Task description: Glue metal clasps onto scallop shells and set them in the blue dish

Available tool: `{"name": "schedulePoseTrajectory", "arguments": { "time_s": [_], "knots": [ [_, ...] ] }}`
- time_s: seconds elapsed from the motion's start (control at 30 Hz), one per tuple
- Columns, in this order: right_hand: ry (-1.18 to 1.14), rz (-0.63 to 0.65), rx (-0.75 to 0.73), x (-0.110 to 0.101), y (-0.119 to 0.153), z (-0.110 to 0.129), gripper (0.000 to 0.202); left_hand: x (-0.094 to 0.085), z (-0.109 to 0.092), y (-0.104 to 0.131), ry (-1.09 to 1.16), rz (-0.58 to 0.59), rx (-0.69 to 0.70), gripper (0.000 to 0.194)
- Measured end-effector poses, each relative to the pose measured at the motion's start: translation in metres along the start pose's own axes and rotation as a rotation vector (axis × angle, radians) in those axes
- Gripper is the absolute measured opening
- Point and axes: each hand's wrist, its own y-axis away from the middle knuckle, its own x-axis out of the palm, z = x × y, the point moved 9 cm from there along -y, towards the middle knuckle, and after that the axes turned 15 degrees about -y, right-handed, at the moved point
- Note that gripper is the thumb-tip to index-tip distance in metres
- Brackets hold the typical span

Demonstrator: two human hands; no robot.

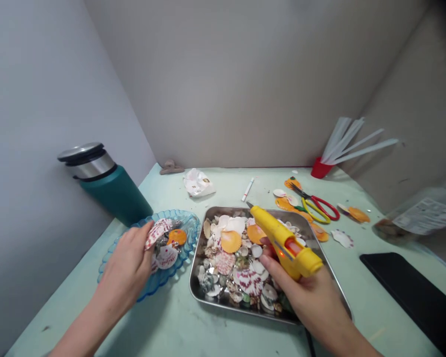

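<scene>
Room fronts the tray (241, 311); bottle (115, 193) blocks behind plate (161, 280).

We see a craft corner, with a table (182, 325) set against plain walls (226, 89). The glue gun (282, 243), tray (223, 306) of shells (225, 263), scissors (307, 197) and red cup (321, 169) of pale sticks (345, 141) show it; whether home or workshop, we cannot tell

Left hand (132, 253): back upward, thumb and fingers drawn together in a pinch at the front of the grip; fingertips partly hidden. Bare left forearm (91, 317) extends behind this grip and to its left. Right hand (312, 292): curled in a wrapped hold, thumb (280, 272) along the left side of the grip; other fingers mostly hidden. Bare right forearm (351, 339) runs back and rightward from it. Hands well apart.
</scene>
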Motion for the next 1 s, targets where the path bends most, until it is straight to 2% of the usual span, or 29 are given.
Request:
{"name": "schedulePoseTrajectory", "arguments": {
  "time_s": [0.07, 0.23, 0.37, 0.47, 0.63, 0.73, 0.83, 1.0],
  "knots": [
    [0.002, 0.014, -0.017, 0.0, 0.0, 0.002, 0.026, 0.007, 0.007, -0.006, -0.112, -0.038, -0.003, 0.051],
    [-0.004, 0.04, -0.011, 0.002, 0.001, 0.002, 0.025, 0.039, 0.016, -0.012, -0.253, -0.014, 0.037, 0.055],
    [-0.011, 0.056, 0.008, 0.004, 0.001, -0.001, 0.025, 0.063, 0.018, -0.007, -0.239, 0.02, 0.112, 0.058],
    [-0.001, 0.065, 0.016, 0.004, 0.002, -0.003, 0.023, 0.072, 0.022, -0.003, -0.232, 0.046, 0.108, 0.062],
    [0.033, 0.079, 0.015, 0.005, 0.003, -0.002, 0.021, 0.06, 0.014, 0.004, -0.29, 0.03, 0.09, 0.067],
    [0.047, 0.092, 0.007, 0.007, 0.002, 0.0, 0.019, 0.046, 0.007, 0.009, -0.414, -0.007, 0.029, 0.067],
    [0.062, 0.095, 0.004, 0.007, 0.002, -0.001, 0.018, 0.038, 0.001, 0.011, -0.505, -0.033, 0.03, 0.064],
    [0.078, 0.106, 0.018, 0.008, 0.003, -0.003, 0.019, 0.04, 0.007, 0.007, -0.349, -0.049, 0.066, 0.065]
  ]
}}
